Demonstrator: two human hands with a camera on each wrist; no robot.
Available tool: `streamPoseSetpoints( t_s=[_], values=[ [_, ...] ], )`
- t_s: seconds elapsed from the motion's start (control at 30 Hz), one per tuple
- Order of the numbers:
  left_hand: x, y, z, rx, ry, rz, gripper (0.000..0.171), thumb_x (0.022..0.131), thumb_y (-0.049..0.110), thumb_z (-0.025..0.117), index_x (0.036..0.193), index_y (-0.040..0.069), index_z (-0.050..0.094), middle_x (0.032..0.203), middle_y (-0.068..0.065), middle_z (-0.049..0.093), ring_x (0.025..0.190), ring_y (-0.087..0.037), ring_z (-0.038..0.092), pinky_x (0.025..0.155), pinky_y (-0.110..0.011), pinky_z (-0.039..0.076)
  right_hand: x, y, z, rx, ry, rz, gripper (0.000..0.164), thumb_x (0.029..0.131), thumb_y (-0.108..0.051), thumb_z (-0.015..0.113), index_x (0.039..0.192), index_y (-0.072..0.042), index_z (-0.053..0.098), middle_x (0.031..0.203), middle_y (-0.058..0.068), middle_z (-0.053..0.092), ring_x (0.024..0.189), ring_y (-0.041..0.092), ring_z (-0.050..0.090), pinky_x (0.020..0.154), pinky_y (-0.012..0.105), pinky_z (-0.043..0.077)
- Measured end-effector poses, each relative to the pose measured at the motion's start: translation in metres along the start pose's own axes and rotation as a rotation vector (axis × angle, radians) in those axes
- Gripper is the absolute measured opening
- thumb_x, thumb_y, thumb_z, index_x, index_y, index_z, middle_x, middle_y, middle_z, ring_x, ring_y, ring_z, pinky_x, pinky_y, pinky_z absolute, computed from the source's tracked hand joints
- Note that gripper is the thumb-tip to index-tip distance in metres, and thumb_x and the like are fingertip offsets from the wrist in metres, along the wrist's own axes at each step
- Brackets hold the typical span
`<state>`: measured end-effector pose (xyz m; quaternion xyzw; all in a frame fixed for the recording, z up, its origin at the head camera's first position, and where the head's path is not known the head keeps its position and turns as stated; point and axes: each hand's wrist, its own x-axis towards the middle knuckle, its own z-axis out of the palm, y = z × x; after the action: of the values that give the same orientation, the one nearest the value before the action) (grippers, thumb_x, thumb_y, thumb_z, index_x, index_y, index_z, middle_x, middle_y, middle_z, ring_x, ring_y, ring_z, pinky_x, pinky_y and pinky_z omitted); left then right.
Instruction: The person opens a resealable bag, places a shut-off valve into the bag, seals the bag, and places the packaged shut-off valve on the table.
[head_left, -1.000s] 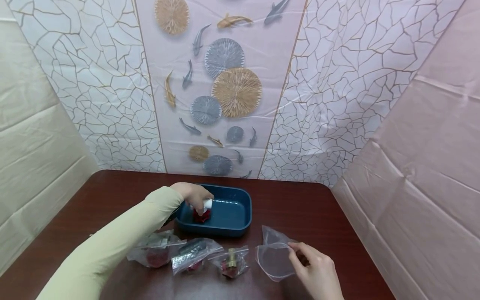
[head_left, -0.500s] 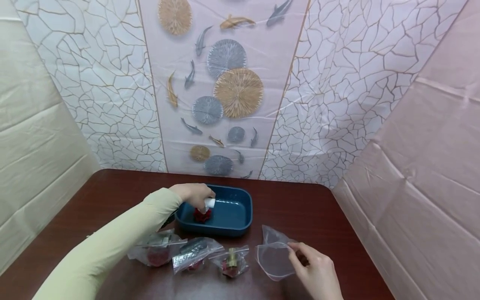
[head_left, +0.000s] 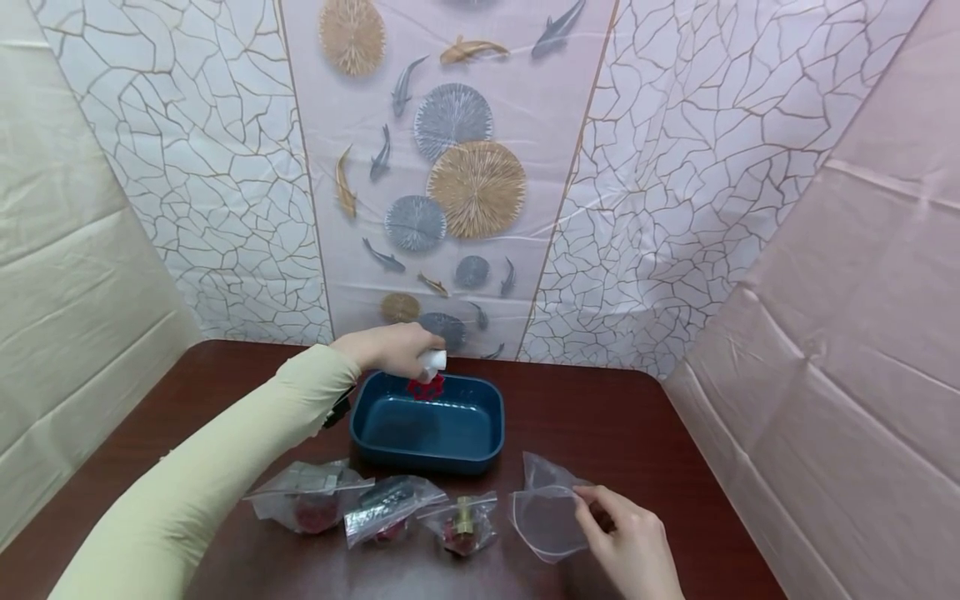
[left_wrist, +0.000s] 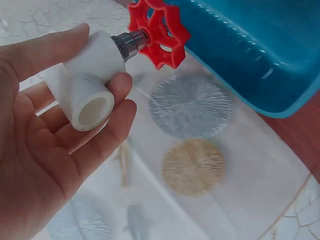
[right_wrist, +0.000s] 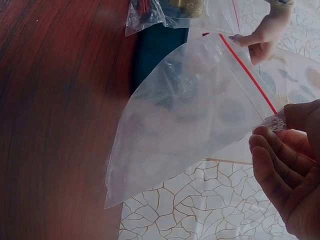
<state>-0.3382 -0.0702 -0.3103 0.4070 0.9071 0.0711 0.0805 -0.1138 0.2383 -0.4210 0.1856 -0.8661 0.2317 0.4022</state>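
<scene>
My left hand [head_left: 392,348] grips a white plastic stop valve [left_wrist: 92,62] by its body, above the back of a blue tray [head_left: 427,460]. The valve's red handwheel [left_wrist: 162,35] points down toward the tray in the head view. In the left wrist view, thumb and fingers wrap the white body and one round pipe opening shows. At the right front, my right hand [head_left: 632,537] pinches the top edge of a clear zip bag [right_wrist: 175,115] between thumb and fingers. No contents show inside this bag, and its mouth stands apart in the head view.
In front of the tray lie a zip bag with a red-wheeled part [head_left: 315,504], another with a dark and red part [head_left: 390,507], and a third with a brass and red valve [head_left: 462,527]. Patterned cloth [head_left: 645,208] walls the dark red table [head_left: 600,425].
My left hand has lifted the valve from the tray's left side, moving it up, back and slightly right. My right hand and its bag have stayed nearly still.
</scene>
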Motion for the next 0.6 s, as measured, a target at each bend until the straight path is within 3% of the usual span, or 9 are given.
streamPoseSetpoints(
  t_s=[0.23,0.43,0.6],
  values=[
    [-0.005,0.030,-0.003,0.001,0.070,0.073,0.040,0.084,0.025,0.067,0.120,0.016,0.055,0.091,0.007,0.059,0.076,-0.007,0.056,0.068,-0.026,0.046,0.001,-0.001,0.003,-0.009,-0.006,0.015,0.026,0.069,-0.002,0.076,0.086,-0.020,0.070,0.067,-0.020,0.057,0.055,-0.006,0.049,0.048,0.014,0.041],
    [-0.012,0.074,-0.006,0.025,0.119,0.237,0.030,0.084,0.024,0.067,0.111,0.019,0.056,0.087,0.010,0.059,0.072,-0.006,0.056,0.065,-0.027,0.046,0.002,-0.004,0.005,-0.009,-0.003,0.027,0.026,0.069,-0.003,0.076,0.086,-0.021,0.071,0.067,-0.021,0.056,0.055,-0.007,0.048,0.048,0.014,0.040],
    [-0.022,0.109,-0.008,0.097,0.183,0.362,0.031,0.085,0.025,0.066,0.113,0.017,0.055,0.094,0.008,0.060,0.076,-0.005,0.056,0.068,-0.026,0.047,0.004,-0.006,0.006,-0.009,0.012,0.023,0.025,0.068,-0.003,0.076,0.086,-0.020,0.071,0.065,-0.022,0.054,0.054,-0.006,0.045,0.047,0.014,0.038]
  ],
)
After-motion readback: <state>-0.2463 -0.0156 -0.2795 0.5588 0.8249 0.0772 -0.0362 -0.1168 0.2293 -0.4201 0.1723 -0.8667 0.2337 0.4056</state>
